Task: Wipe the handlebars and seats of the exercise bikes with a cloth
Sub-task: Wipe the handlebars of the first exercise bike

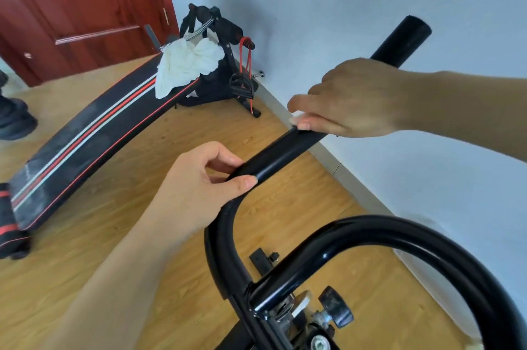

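The black handlebar (pixel 285 151) of an exercise bike runs up from the stem at the bottom to a foam-covered end (pixel 405 35) by the wall. My left hand (pixel 205 181) grips the bar at its bend, thumb on top. Higher up, my right hand (pixel 350 98) is curled over the same bar, and a small white scrap (pixel 296 118) shows between its thumb and forefinger. The white cloth (pixel 188 64) lies crumpled on the sit-up bench, away from both hands. A second handlebar loop (pixel 370 225) curves across the lower right. No seat is visible.
A black sit-up bench (pixel 85 138) with red and white stripes lies on the wooden floor at left, with red resistance bands (pixel 245 64) at its far end. A red-brown door (pixel 79 1) stands behind. A black shoe (pixel 14 118) is at the left edge. An adjustment knob (pixel 336 307) sits below.
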